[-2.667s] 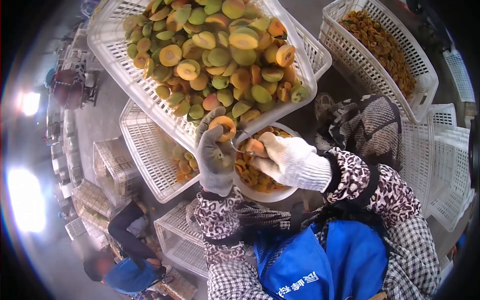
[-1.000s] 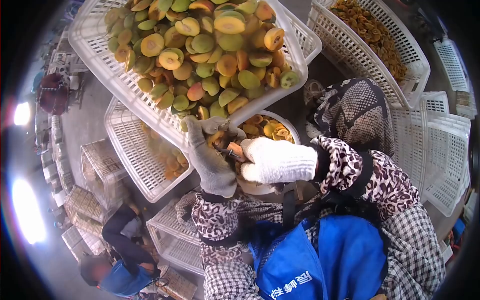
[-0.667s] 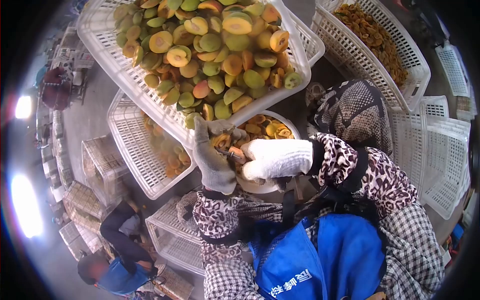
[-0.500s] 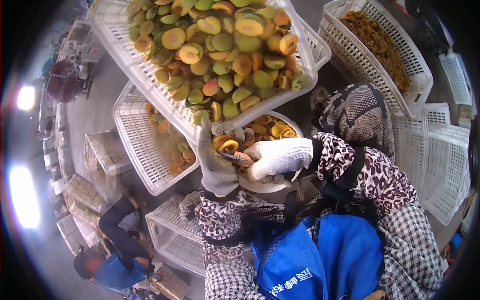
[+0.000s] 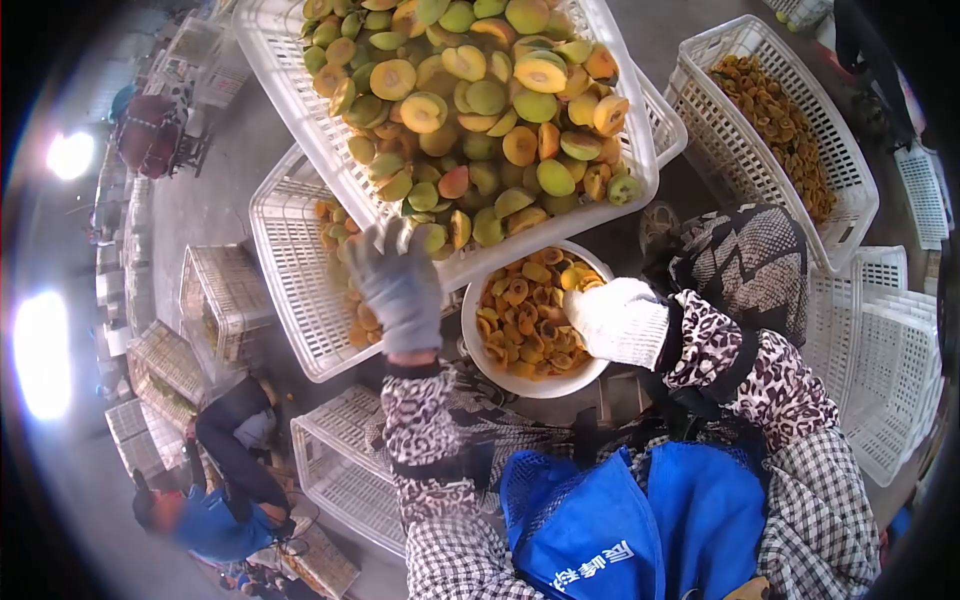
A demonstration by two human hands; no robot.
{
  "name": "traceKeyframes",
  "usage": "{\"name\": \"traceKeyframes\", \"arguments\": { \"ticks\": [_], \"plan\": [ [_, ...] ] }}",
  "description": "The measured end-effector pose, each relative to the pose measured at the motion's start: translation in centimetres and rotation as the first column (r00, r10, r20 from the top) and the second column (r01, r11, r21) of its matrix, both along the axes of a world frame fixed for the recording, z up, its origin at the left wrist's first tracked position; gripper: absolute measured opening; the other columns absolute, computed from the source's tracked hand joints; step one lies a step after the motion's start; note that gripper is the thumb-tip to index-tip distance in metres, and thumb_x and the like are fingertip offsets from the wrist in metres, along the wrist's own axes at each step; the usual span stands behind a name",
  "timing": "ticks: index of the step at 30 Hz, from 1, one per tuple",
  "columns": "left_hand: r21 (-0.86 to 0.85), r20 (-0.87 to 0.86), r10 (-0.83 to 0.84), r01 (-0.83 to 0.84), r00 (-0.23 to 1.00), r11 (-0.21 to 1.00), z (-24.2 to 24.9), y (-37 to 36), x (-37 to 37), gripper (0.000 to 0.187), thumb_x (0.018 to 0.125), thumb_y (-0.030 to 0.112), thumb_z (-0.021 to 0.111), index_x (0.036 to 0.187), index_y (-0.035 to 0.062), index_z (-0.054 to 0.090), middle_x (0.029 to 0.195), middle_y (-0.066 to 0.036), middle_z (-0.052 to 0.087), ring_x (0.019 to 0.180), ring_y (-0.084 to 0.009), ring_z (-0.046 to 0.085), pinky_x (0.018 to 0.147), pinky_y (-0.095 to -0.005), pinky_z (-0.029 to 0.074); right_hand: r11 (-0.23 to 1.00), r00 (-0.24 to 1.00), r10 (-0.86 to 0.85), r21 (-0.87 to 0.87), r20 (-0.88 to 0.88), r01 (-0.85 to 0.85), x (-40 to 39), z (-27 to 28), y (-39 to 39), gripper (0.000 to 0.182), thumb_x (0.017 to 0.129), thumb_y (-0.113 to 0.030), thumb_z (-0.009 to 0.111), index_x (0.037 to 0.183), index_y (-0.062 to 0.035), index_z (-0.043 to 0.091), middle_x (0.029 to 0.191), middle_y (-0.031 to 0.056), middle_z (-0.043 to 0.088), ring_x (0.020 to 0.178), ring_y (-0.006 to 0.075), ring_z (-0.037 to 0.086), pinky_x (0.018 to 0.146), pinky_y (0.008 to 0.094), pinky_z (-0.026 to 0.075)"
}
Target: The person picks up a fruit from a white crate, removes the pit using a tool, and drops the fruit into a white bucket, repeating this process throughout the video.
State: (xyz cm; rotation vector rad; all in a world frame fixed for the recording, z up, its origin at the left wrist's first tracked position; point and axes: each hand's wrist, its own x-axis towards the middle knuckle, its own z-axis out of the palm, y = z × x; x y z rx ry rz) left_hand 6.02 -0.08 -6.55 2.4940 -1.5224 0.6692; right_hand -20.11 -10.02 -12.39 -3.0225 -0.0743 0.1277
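My left hand [image 5: 397, 285], in a grey glove, is at the near corner of the upper white crate [image 5: 500, 260], fingers apart, back of the hand up. No fruit shows in it. Green and yellow apricot halves [image 5: 485, 98] are heaped in that crate. My right hand [image 5: 622, 322], in a white knitted glove, is curled over the right side of a white bowl [image 5: 540, 388]. Its fingertips are turned away, so whatever they hold is hidden. Pitted orange apricot pieces [image 5: 520, 318] fill the bowl.
A lower white crate [image 5: 290, 270] with more apricot halves sits partly under the upper one. To the right stand a crate of orange pieces [image 5: 775, 120] and stacked white crates [image 5: 880, 370]. A person in blue [image 5: 225, 525] sits at lower left.
My left hand has moved up and left from the bowl, and the cut apricot is no longer in it. My right hand has shifted right; the metal tool seen in it is now out of sight.
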Motion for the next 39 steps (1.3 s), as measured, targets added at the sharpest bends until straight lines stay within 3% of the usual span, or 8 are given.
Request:
{"name": "traceKeyframes", "arguments": {
  "ticks": [2, 11, 17, 21, 22, 35, 37, 39],
  "plan": [
    [0.262, 0.152, -0.057, 0.016, 0.987, 0.965, -2.8, -0.9, 0.6, 0.028, 0.084, 0.026, 0.057, 0.109, 0.0178, 0.067, 0.108, -0.006, 0.062, 0.118, -0.0303, 0.048, 0.114, -0.0556, 0.019, 0.956, 0.855, -0.154, -0.144, 0.495, 0.255, 0.3, -6.9, 1.8, 0.026, 0.087, -0.012, 0.054, 0.106, 0.0042, 0.06, 0.066, 0.008, 0.058, 0.056, 0.022, 0.061, 0.05, 0.032, 0.051],
    [-0.312, -0.729, -0.152, -0.127, 0.667, 0.942, 3.4, 0.2, -3.7, 0.03, 0.082, 0.019, 0.061, 0.107, 0.0032, 0.059, 0.103, -0.018, 0.059, 0.104, -0.03, 0.056, 0.09, -0.0382, 0.052, 0.583, 0.785, -0.598, 0.759, 0.161, 0.289, 4.6, 9.0, -0.6, 0.026, 0.086, -0.024, 0.058, 0.093, -0.0003, 0.051, 0.062, 0.0143, 0.058, 0.051, 0.0324, 0.059, 0.048, 0.0424, 0.048],
    [-0.382, -0.317, -0.726, -0.619, -0.61, 0.687, 5.7, -1.3, -7.0, 0.039, 0.093, 0.029, 0.047, 0.114, -0.003, 0.049, 0.102, -0.017, 0.058, 0.101, -0.0341, 0.058, 0.09, -0.0439, 0.053, 0.64, 0.808, -0.584, 0.657, 0.079, 0.398, 5.7, 9.7, 1.3, 0.025, 0.088, -0.024, 0.056, 0.097, -0.0012, 0.049, 0.067, 0.015, 0.062, 0.059, 0.0344, 0.063, 0.052, 0.044, 0.05],
    [-0.381, -0.654, -0.634, -0.545, -0.412, 0.747, 6.0, -1.1, -7.1, 0.04, 0.096, 0.032, 0.052, 0.117, -0.0016, 0.048, 0.103, -0.014, 0.059, 0.097, -0.0233, 0.059, 0.085, -0.0347, 0.053, 0.608, 0.868, -0.495, 0.695, -0.048, 0.385, 5.5, 10.4, 0.0, 0.028, 0.082, -0.019, 0.063, 0.097, 0.001, 0.049, 0.069, 0.0162, 0.058, 0.057, 0.0346, 0.06, 0.05, 0.043, 0.047],
    [-0.489, -0.833, -0.424, -0.112, 0.357, 0.865, 4.7, -0.9, -7.1, 0.033, 0.097, 0.022, 0.055, 0.117, -0.0021, 0.047, 0.102, -0.01, 0.06, 0.093, -0.017, 0.059, 0.083, -0.0292, 0.052, 0.582, 0.867, -0.499, 0.733, -0.022, 0.353, 5.6, 10.0, 0.1, 0.029, 0.083, -0.021, 0.062, 0.095, 0.0015, 0.048, 0.068, 0.0168, 0.058, 0.056, 0.0344, 0.06, 0.049, 0.0419, 0.047],
    [-0.331, -0.937, -0.299, -0.189, 0.179, 0.924, 4.3, 0.1, -6.6, 0.024, 0.1, 0.016, 0.047, 0.114, -0.0018, 0.053, 0.091, -0.009, 0.062, 0.083, -0.015, 0.061, 0.076, -0.0279, 0.051, 0.752, 0.872, -0.487, 0.535, 0.057, 0.385, 6.1, 10.6, 0.8, 0.028, 0.086, -0.025, 0.06, 0.095, -0.001, 0.049, 0.065, 0.016, 0.061, 0.055, 0.0344, 0.062, 0.048, 0.0432, 0.049],
    [-0.137, -0.84, -0.386, -0.539, -0.382, 0.831, 5.8, -0.6, -7.0, 0.033, 0.101, 0.027, 0.043, 0.099, -0.0046, 0.055, 0.083, -0.013, 0.065, 0.075, -0.0199, 0.064, 0.074, -0.0296, 0.053, 0.624, 0.879, -0.473, 0.683, -0.058, 0.38, 6.1, 9.7, 1.2, 0.029, 0.087, -0.025, 0.058, 0.098, 0.0005, 0.049, 0.066, 0.0193, 0.061, 0.059, 0.037, 0.063, 0.052, 0.045, 0.049],
    [-0.169, -0.843, -0.418, -0.571, -0.338, 0.803, 7.1, -1.1, -7.7, 0.038, 0.101, 0.031, 0.042, 0.094, -0.0036, 0.055, 0.08, -0.013, 0.064, 0.071, -0.0209, 0.064, 0.069, -0.0302, 0.054, 0.519, 0.876, -0.472, 0.772, -0.097, 0.365, 6.2, 9.8, 0.9, 0.033, 0.09, -0.028, 0.056, 0.092, 0.0049, 0.057, 0.058, 0.0142, 0.059, 0.05, 0.0306, 0.06, 0.047, 0.0408, 0.047]
  ]
}}
